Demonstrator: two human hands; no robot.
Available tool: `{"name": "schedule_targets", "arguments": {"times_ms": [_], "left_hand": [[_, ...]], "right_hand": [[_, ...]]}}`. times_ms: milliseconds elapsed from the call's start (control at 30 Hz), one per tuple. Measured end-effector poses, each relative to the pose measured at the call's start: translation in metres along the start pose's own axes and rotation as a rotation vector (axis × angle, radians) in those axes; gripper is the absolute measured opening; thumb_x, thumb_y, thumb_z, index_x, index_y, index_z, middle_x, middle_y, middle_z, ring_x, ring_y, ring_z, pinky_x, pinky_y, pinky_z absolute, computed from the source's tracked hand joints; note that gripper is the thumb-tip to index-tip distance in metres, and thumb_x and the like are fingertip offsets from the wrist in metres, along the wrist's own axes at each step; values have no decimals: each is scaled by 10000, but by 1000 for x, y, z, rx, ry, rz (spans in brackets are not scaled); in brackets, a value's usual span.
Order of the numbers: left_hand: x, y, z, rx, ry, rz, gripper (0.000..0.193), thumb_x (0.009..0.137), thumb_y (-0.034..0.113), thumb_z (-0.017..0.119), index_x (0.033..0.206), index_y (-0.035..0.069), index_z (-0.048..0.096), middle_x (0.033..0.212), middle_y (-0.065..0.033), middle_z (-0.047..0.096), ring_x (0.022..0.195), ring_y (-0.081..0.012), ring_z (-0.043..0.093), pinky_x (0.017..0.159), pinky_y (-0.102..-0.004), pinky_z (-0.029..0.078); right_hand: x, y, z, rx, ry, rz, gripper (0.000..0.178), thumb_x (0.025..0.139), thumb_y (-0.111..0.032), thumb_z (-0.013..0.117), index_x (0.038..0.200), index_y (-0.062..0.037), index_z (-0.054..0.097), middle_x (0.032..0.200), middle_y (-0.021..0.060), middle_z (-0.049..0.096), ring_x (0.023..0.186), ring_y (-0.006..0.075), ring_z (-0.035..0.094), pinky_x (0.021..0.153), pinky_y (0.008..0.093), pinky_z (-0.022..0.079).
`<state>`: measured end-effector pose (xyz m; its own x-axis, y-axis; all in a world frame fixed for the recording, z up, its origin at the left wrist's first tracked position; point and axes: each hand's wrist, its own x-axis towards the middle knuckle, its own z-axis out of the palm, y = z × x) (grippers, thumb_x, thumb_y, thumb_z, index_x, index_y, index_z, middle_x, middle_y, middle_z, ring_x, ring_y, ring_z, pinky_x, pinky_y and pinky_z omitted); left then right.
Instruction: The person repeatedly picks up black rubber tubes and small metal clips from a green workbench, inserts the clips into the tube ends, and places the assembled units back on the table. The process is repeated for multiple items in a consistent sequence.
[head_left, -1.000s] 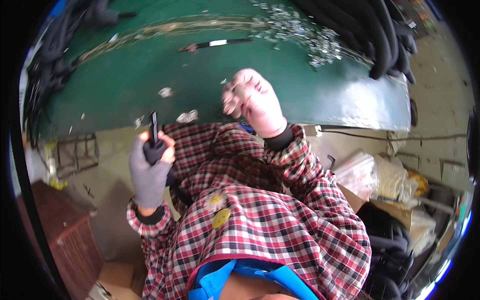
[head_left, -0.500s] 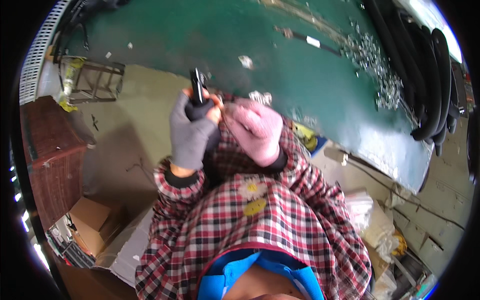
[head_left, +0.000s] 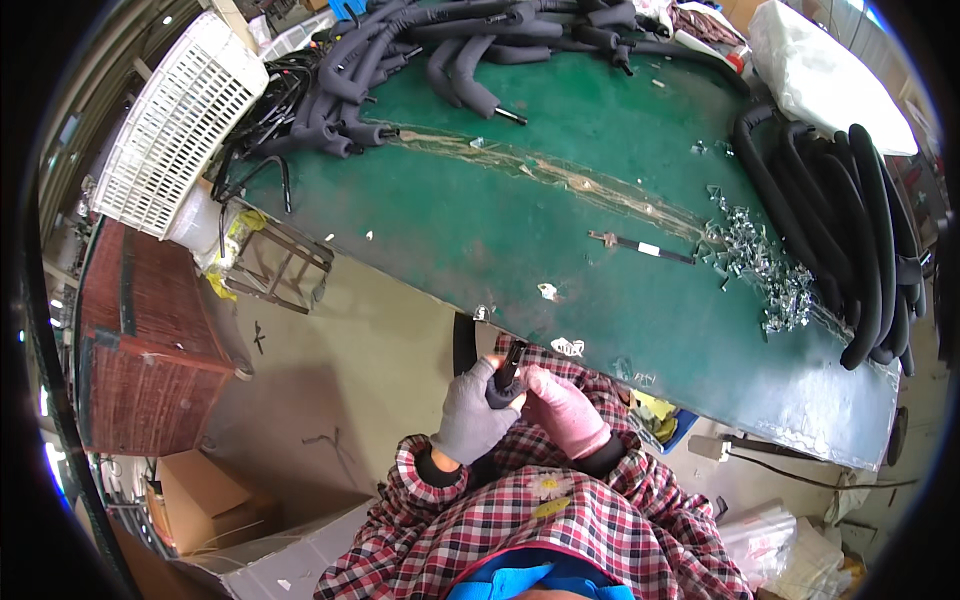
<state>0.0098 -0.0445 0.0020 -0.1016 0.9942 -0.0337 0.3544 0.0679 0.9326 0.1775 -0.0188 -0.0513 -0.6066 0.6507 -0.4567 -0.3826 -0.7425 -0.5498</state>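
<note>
Gripping a short black tube [head_left: 511, 366] in the grey-gloved left hand [head_left: 474, 412], bare fingertips and thumb closed about its lower, padded part. Pointing the tube's glossy end up out of that grip, tilted far and slightly right. Holding the pink-gloved right hand [head_left: 566, 412] just right of the tube, fingers curled in toward its padded part; impossible to tell whether gripping it or only touching. Keeping tube and hands together on the near side of the green surface [head_left: 470, 230], over the checked clothing and well apart from the piles beyond.

Seeing on the surface, just past the hands, some white scraps [head_left: 547, 291]; farther and to the right, a slim dark strip [head_left: 648, 249] with a white band, pointing at a scattered heap of small metal clips [head_left: 762, 265]. Noting to the right of the clips a bundle of thick black hoses [head_left: 870, 240]. Finding bent foam-covered tubes [head_left: 470, 85] piled at the far left, beside a white basket [head_left: 170, 130], and a reddish wooden cabinet [head_left: 150, 340] at left, nearer than the basket.
</note>
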Motion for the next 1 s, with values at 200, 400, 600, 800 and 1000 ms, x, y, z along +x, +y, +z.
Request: {"name": "schedule_targets", "arguments": {"times_ms": [200,400,600,800,1000], "left_hand": [[-10,-10,-4,-123,116,59,307,805,105,776,1059,50,613,877,-86,678,813,-216,679,780,-351,547],[-9,-15,-7,-179,131,44,268,804,88,778,1015,57,616,882,-61,659,825,-174,657,793,-329,541],[-5,-7,-17,-172,87,19,239,803,24,758,992,63,616,899,-11,650,858,-119,629,836,-293,525],[1,-4,-7,-389,116,-29,228,828,18,728,1019,60,611,920,-22,641,889,-121,626,847,-298,525],[-2,-6,-15,-258,142,-28,245,822,18,738,1028,61,612,912,-34,664,855,-127,645,820,-300,535]], "right_hand": [[-10,1,26,140,-69,-3,433,993,-377,651,1251,-30,622,1220,51,658,1053,163,615,953,324,478],[-4,6,47,324,-252,-109,626,1022,-362,606,1440,78,452,1374,142,589,1252,185,534,1118,302,368],[0,4,53,214,-234,-147,702,958,-411,684,1420,79,485,1392,123,583,1242,180,544,1107,306,374],[7,16,54,129,67,-409,560,951,-273,693,1372,68,549,1380,134,600,1288,230,546,1127,377,390],[4,5,59,154,-29,-209,543,974,-337,684,1378,11,580,1299,52,645,1175,166,586,1024,328,451]]}}
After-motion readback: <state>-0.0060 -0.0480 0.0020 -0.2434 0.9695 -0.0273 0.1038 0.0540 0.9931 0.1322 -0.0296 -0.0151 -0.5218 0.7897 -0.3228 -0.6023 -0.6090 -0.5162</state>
